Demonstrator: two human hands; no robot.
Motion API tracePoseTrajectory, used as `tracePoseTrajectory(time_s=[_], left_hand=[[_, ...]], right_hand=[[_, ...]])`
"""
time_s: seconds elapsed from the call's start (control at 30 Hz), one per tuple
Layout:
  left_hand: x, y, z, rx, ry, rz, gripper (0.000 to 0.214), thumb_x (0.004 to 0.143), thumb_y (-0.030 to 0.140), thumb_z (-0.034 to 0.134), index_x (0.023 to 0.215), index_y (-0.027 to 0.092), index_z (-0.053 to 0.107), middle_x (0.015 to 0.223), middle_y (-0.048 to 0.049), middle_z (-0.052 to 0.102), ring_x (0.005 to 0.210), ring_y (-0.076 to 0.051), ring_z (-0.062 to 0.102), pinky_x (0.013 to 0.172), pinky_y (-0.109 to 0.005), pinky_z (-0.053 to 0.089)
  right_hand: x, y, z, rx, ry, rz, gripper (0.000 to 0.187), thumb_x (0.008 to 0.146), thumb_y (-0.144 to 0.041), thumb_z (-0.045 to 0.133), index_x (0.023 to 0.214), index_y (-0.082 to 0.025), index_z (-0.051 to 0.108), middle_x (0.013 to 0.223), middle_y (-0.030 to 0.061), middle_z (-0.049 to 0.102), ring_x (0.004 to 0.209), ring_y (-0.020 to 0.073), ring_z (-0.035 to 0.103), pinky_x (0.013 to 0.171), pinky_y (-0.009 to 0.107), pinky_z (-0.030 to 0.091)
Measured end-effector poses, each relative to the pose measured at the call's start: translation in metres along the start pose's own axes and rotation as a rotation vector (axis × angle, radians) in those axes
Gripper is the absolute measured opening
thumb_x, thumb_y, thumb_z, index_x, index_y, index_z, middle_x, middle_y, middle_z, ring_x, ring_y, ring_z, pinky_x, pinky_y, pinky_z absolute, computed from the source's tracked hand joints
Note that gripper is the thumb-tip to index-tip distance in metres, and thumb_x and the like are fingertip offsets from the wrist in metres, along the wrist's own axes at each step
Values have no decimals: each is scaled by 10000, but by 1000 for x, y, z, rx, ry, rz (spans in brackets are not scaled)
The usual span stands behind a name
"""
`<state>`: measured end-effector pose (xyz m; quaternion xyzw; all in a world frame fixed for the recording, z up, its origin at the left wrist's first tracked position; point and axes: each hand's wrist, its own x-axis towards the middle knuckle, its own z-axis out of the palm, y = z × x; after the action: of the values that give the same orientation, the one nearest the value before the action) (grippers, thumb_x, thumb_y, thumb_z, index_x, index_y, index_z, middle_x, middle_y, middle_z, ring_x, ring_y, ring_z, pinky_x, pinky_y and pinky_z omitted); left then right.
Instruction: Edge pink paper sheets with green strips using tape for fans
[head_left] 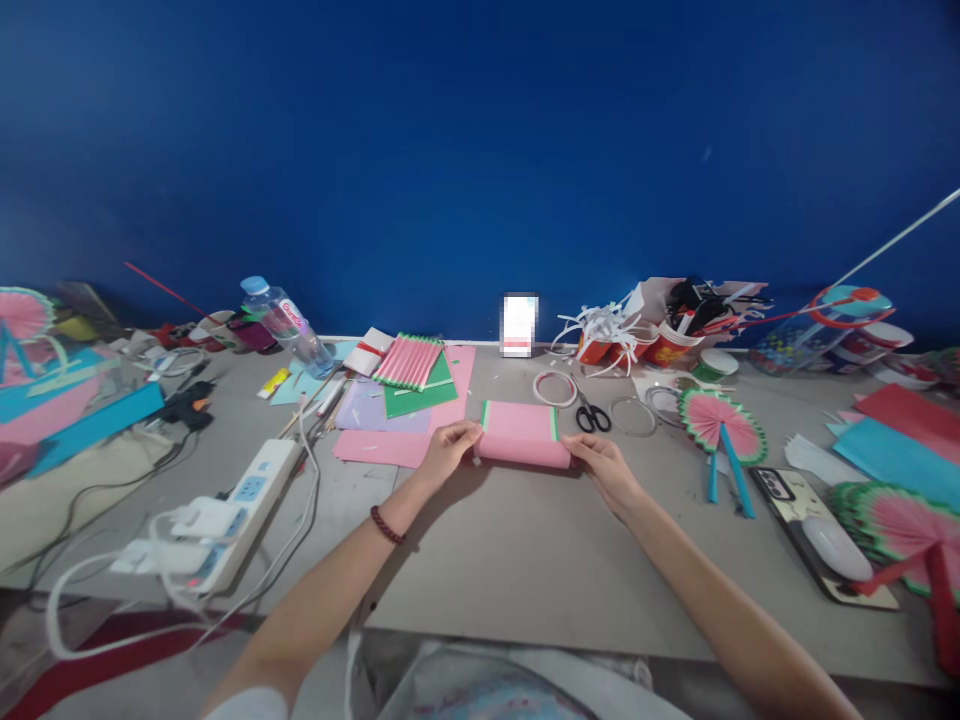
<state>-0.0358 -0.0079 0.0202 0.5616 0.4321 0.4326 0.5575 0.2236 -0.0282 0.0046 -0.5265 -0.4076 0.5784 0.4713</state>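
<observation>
A pink sheet of paper with green side edges (521,432) lies on the grey table (525,560), its near edge folded over. My left hand (448,450) pinches the left end of that fold. My right hand (604,465) pinches the right end. Both hands rest on the table surface with fingers closed on the paper. A beaded bracelet sits on my left wrist.
Black scissors (592,416) and wire rings lie just behind the sheet. Pleated pink paper (409,360) on green and pink sheets lies back left. A finished paper fan (724,430), a phone (817,530), a power strip (240,500), a glue gun (184,405), a water bottle (289,325) and paper cups (660,345) surround the work area.
</observation>
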Motion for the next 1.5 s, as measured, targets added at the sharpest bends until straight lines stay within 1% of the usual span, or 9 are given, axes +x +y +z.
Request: tracePoseTrajectory(time_s=[0.13, 0.37, 0.63, 0.9, 1.0, 1.1, 1.23, 1.4, 1.5], left_hand=[[2, -5, -2, 24, 15, 1, 480, 841, 529, 496, 544, 153, 516, 555, 6, 518, 536, -112, 465, 559, -248, 410], [1, -4, -1, 203, 137, 209, 442, 875, 514, 450, 727, 148, 648, 795, -58, 632, 800, -177, 570, 759, -290, 442], [-1, -7, -1, 366, 116, 311, 231, 853, 355, 566, 929, 187, 704, 829, -40, 593, 659, -115, 505, 603, -236, 435], [-6, -7, 2, 564, 364, 445, 229, 833, 310, 588, 1020, 187, 636, 822, -25, 565, 666, -115, 502, 637, -236, 435], [-18, 0, 12, 667, 236, 506, 158, 857, 300, 541, 832, 188, 649, 675, -6, 562, 590, -110, 485, 619, -237, 396], [-25, 3, 23, 625, 56, 392, 206, 864, 351, 521, 879, 195, 656, 704, -27, 625, 602, -125, 524, 601, -242, 383], [-25, 0, 31, 327, -63, 153, 315, 872, 446, 475, 890, 168, 624, 752, -55, 651, 655, -147, 566, 574, -240, 399], [-21, -6, 33, 156, 11, -16, 319, 856, 430, 479, 705, 156, 539, 590, 2, 535, 559, -118, 495, 552, -234, 393], [-19, -6, 30, 128, 64, 38, 229, 854, 358, 475, 834, 158, 584, 768, -27, 610, 720, -138, 547, 669, -245, 433]], right_hand=[[-1, 1, 0, 48, -4, 5, 378, 592, -503, 763, 597, -158, 608, 512, -36, 509, 480, 78, 395, 489, 236, 272], [-1, -1, 3, 65, 30, 0, 375, 579, -501, 768, 599, -163, 607, 515, -29, 512, 467, 74, 395, 454, 225, 276], [-4, 0, 4, 11, 48, -43, 362, 637, -500, 730, 601, -170, 586, 527, -25, 515, 474, 79, 414, 441, 216, 282], [-10, 2, 12, -132, 161, -263, 335, 716, -499, 676, 667, -183, 577, 545, -18, 536, 502, 106, 479, 461, 224, 352], [-18, 3, 20, -234, 203, -419, 293, 765, -483, 634, 707, -199, 589, 615, 2, 573, 525, 128, 526, 481, 249, 415], [-26, 4, 27, -475, 168, -678, 197, 808, -401, 615, 726, -224, 644, 700, 45, 635, 637, 175, 590, 587, 312, 486], [-33, 4, 33, -750, -63, -1022, 77, 831, -267, 613, 816, -253, 687, 755, 45, 685, 737, 188, 620, 708, 350, 510], [-36, 3, 39, -921, -291, -1182, 219, 853, -285, 600, 1062, -240, 649, 975, 67, 698, 948, 204, 616, 827, 368, 500], [-34, 5, 37, -931, -270, -1182, 316, 852, -263, 592, 1165, -228, 597, 1022, 79, 690, 993, 211, 606, 867, 379, 490]])
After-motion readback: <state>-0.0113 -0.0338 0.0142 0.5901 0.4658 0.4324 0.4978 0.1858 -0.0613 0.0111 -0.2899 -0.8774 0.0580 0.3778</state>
